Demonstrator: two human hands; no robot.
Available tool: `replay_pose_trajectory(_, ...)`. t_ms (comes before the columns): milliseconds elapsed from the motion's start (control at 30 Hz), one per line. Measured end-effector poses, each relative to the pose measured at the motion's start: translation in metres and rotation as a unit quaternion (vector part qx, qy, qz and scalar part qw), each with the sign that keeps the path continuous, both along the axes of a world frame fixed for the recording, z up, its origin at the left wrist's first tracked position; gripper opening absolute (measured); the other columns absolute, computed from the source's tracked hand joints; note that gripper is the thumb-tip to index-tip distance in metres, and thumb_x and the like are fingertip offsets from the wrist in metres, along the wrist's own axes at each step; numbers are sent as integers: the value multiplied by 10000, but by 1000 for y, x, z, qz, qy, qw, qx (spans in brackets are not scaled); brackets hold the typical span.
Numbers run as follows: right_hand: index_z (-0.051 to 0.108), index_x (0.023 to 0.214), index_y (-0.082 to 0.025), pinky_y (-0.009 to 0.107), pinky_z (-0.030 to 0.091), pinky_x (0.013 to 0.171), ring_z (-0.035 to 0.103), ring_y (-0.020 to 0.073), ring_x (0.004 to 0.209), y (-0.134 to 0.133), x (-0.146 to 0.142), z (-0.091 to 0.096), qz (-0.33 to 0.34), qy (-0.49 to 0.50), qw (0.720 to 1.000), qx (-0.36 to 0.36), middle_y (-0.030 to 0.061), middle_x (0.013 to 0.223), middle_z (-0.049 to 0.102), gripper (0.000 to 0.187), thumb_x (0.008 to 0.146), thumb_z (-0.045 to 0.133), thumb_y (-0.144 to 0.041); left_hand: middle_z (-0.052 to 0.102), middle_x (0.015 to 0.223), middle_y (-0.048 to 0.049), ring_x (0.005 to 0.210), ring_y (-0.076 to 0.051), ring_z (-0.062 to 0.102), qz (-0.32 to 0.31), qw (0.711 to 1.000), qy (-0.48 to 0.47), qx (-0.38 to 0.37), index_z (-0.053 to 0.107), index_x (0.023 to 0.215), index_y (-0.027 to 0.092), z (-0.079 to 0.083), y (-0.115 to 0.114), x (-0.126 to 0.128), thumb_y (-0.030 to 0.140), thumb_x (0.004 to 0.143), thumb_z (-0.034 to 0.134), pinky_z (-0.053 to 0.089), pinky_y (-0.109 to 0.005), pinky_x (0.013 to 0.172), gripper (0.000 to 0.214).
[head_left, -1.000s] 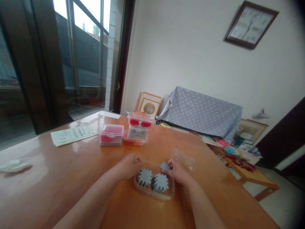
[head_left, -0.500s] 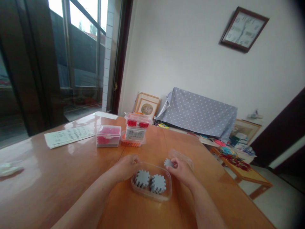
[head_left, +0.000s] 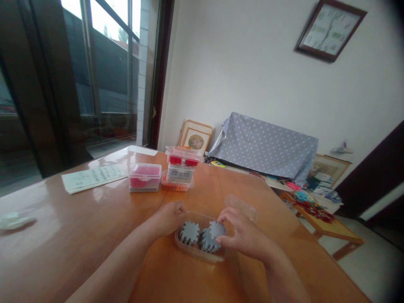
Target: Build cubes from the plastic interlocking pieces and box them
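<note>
A clear plastic container (head_left: 202, 256) rests on the wooden table, with two stacks of grey jigsaw-edged tiles in it. The left stack (head_left: 190, 231) is neat. Over the right stack (head_left: 208, 244) is one grey puzzle tile (head_left: 217, 228), out of line with those below. My right hand (head_left: 238, 229) grips this tile by its right side, between thumb and fingers. At the far left corner of the container, my left hand (head_left: 170, 216) is closed with its fingertips at the rim.
A clear lid (head_left: 241, 206) lies beyond my right hand. Farther back are a pink-topped box (head_left: 145, 177), stacked containers (head_left: 181, 168) with red and orange contents, and printed sheets (head_left: 94, 176). A crumpled white tissue (head_left: 14, 221) lies at the left.
My right hand has brought the grey puzzle tile left and down, from beside the container to over the right stack. My left hand stays at the rim.
</note>
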State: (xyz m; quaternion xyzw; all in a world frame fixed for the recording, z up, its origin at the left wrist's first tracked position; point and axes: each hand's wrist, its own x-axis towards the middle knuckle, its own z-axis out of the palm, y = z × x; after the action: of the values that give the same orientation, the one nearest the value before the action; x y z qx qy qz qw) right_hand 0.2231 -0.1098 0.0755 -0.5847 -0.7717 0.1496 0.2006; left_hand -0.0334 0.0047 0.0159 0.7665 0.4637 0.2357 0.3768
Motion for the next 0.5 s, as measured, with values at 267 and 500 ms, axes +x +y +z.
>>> replay_pose_trajectory(267,668,1056,-241,410,366,1085,445,285,1355,3,-3,-8,3,-33,998,-51,93,1514,431,394,707,789,-378,642,688,-8,636,-154,563,-6,1000,7,2,616,778,171,0,1,0,262,733,516,279,-242,513,143)
replay_pose_trajectory(500,651,1173,-264,424,369,1099,445,299,1367,1,1,-7,4,-19,998,-61,94,1529,436,513,733,771,-499,653,685,-8,631,-153,570,-6,1000,1,5,625,791,170,-2,3,-2,291,740,528,277,-239,504,163)
